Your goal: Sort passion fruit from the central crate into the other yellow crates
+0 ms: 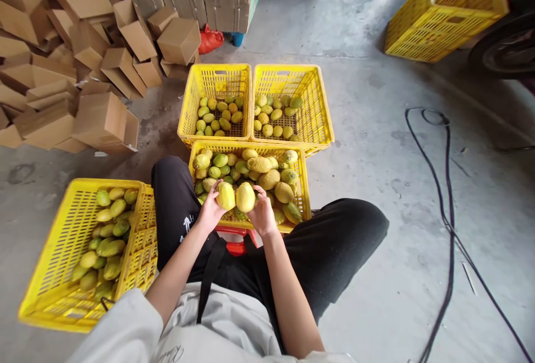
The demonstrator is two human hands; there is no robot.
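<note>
My left hand (210, 207) is closed around a yellow lemon (225, 195). A second yellow lemon (245, 197) is in my right hand (263, 212), its fingers wrapped on the outer side. The two lemons are held side by side, almost touching, above the near edge of a yellow crate (304, 184) between my knees. Inside that crate lie many yellow and green lemons (270, 179), some large and bumpy. My hands and the held fruit hide part of them.
Two yellow crates, a left one (184, 112) and a right one (324, 109), stand just beyond, with fruit inside. Another fruit crate (54, 240) is beside my left leg. Cardboard boxes (102, 117) lie piled at left. A black cable (450, 212) crosses the floor at right, below a stacked crate (447, 23).
</note>
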